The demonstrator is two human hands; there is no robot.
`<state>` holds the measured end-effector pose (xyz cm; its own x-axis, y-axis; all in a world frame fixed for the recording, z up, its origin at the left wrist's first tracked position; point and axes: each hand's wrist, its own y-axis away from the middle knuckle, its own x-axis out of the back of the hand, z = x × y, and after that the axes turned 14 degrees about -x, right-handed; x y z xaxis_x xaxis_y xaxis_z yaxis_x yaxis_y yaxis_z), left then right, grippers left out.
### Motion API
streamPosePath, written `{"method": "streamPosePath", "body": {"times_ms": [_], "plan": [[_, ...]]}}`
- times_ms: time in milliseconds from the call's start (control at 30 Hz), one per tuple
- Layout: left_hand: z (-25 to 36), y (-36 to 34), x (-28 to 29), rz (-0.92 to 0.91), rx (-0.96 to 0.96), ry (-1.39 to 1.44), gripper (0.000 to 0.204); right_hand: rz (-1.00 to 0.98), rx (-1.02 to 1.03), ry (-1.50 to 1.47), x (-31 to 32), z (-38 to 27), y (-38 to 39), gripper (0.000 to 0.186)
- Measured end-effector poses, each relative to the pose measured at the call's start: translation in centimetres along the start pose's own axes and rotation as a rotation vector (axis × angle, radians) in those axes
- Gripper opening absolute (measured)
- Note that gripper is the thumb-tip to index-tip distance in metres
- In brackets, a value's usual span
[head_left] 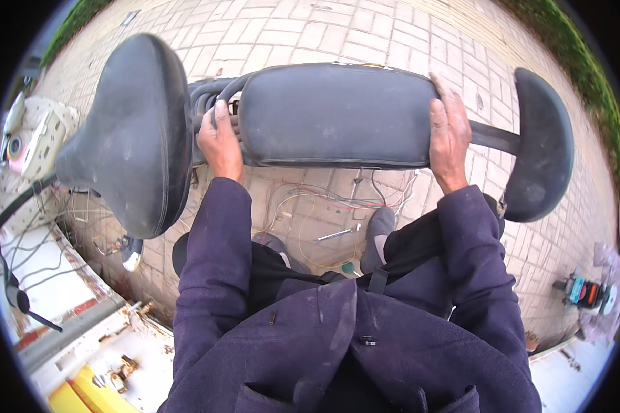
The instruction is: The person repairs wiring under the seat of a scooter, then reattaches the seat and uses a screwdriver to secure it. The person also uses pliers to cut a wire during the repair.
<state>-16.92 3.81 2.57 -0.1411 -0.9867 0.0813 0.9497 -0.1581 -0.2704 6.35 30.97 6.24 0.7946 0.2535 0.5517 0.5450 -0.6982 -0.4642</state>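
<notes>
A long black padded seat lies crosswise in front of me. At its left end my left hand is closed on the dark tubing beside the cushion. My right hand holds the cushion's right end, fingers along its edge and side. A wide black saddle sits to the left, and a curved black padded backrest is at the right on a flat dark bar.
Loose wires, a wrench and a green-handled tool lie on brick paving near my feet. A rusty white metal surface and a white crate are left, a cordless tool lower right, hedges along the far edges.
</notes>
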Motion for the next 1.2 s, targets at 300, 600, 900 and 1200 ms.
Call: {"method": "streamPosePath", "body": {"times_ms": [300, 600, 900, 1200], "plan": [[3.3, 4.0, 1.1, 0.02, -0.4, -0.306, 0.058, 0.271, 0.191, -0.005, 3.8, -2.9, -0.6, 0.058], [11.4, 8.5, -7.3, -0.277, -1.178, -0.502, 0.051, 0.014, 0.199, 0.065, 3.7, -1.3, 1.3, 0.059], [10.2, 10.3, 2.9, -0.21, -0.806, -0.301, 0.04, 0.185, 0.312, 0.28, 2.8, -3.6, 3.1, 0.054], [7.4, 13.3, 15.3, 0.244, -0.476, -0.393, 0.037, 0.217, 0.339, 0.162, 1.9, -1.3, 0.2, 0.049]]}}
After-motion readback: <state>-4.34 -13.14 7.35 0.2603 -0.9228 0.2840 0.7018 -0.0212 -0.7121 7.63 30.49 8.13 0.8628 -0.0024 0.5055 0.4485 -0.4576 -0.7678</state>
